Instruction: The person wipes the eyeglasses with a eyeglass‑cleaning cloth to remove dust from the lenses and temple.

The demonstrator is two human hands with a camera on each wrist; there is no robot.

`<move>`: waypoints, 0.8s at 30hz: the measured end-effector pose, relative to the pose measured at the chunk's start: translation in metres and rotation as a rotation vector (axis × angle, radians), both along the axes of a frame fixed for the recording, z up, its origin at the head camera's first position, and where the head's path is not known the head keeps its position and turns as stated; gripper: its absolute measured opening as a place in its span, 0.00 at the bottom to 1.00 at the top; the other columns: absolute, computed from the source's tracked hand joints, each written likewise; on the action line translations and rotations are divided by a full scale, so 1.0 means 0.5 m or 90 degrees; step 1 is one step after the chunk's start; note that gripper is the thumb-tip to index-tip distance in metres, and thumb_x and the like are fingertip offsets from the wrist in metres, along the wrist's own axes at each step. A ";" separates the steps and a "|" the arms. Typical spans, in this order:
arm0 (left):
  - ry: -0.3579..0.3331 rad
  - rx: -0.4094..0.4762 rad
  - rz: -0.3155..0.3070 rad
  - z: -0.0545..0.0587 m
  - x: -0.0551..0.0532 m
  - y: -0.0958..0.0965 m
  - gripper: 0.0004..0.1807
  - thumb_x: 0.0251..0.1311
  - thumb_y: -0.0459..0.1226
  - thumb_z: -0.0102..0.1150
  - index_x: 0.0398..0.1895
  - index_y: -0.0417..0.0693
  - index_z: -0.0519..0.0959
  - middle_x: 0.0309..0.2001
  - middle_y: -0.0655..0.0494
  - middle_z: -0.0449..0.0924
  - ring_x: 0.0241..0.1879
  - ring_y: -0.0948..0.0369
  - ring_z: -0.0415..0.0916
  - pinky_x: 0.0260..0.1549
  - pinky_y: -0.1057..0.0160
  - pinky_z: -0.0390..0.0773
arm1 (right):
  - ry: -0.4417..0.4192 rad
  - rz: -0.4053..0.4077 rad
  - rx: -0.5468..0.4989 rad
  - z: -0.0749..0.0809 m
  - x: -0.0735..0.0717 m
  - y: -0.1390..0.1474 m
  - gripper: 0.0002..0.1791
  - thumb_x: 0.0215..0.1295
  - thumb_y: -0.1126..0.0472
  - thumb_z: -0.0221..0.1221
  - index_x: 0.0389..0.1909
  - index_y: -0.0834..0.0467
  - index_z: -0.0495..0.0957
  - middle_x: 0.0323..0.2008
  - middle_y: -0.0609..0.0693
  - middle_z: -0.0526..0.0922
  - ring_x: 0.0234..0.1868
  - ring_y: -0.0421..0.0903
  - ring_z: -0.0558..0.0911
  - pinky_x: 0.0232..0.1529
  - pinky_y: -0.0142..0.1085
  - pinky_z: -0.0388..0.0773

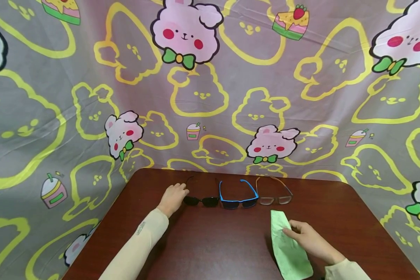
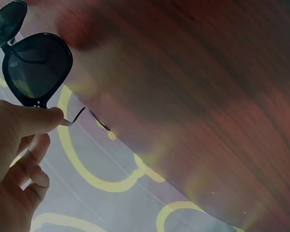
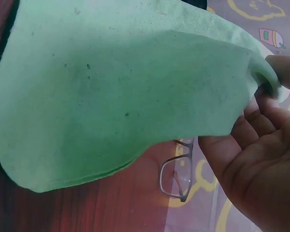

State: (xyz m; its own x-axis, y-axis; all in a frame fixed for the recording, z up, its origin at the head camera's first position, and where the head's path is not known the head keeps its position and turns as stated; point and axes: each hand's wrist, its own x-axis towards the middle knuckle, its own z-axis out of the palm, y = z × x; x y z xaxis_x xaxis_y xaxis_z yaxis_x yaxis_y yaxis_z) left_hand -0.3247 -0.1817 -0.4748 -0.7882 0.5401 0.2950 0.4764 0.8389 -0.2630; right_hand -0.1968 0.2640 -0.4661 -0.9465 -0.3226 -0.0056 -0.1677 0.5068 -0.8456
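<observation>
Fingers of your left hand (image 1: 173, 198) are pinching black shades (image 1: 210, 202) by the hinge, far left; your right hand (image 1: 314, 240) is gripping soft-looking cloth (image 1: 288, 251), near right. Likely light, fragile shades: favour rims.

One table (image 1: 210, 241); toward its twelve o'clock, two pairs of sunglasses (image 1: 210, 202) (image 1: 238, 203) and one of clear glasses (image 1: 284, 200); one green cloth (image 1: 291, 254); two hands (image 1: 173, 197) (image 1: 309, 238).
</observation>
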 end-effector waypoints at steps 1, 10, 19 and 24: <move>0.003 -0.004 -0.002 0.000 0.002 -0.001 0.11 0.48 0.28 0.69 0.33 0.51 0.83 0.32 0.55 0.74 0.32 0.56 0.72 0.28 0.61 0.73 | -0.001 -0.001 0.001 0.000 0.002 0.001 0.21 0.68 0.53 0.55 0.22 0.61 0.62 0.18 0.42 0.58 0.18 0.34 0.58 0.20 0.30 0.62; 0.008 -0.003 -0.027 -0.009 0.017 -0.009 0.11 0.49 0.27 0.67 0.33 0.50 0.83 0.31 0.55 0.75 0.31 0.56 0.72 0.27 0.61 0.72 | -0.041 0.014 -0.017 -0.009 0.018 -0.001 0.21 0.68 0.53 0.54 0.22 0.62 0.61 0.19 0.43 0.57 0.18 0.35 0.57 0.22 0.29 0.63; 0.060 0.031 -0.080 -0.006 0.023 -0.017 0.12 0.46 0.24 0.68 0.32 0.47 0.81 0.30 0.56 0.77 0.31 0.57 0.74 0.31 0.62 0.74 | -0.004 0.025 -0.019 -0.005 0.022 -0.003 0.19 0.68 0.54 0.54 0.23 0.62 0.63 0.18 0.43 0.59 0.18 0.34 0.60 0.21 0.29 0.64; 0.128 0.050 -0.124 0.001 0.024 -0.022 0.12 0.45 0.23 0.68 0.31 0.46 0.82 0.31 0.56 0.79 0.32 0.58 0.76 0.32 0.63 0.75 | -0.013 0.015 -0.014 0.000 0.021 -0.003 0.20 0.68 0.53 0.54 0.23 0.61 0.63 0.18 0.43 0.60 0.18 0.34 0.60 0.21 0.29 0.64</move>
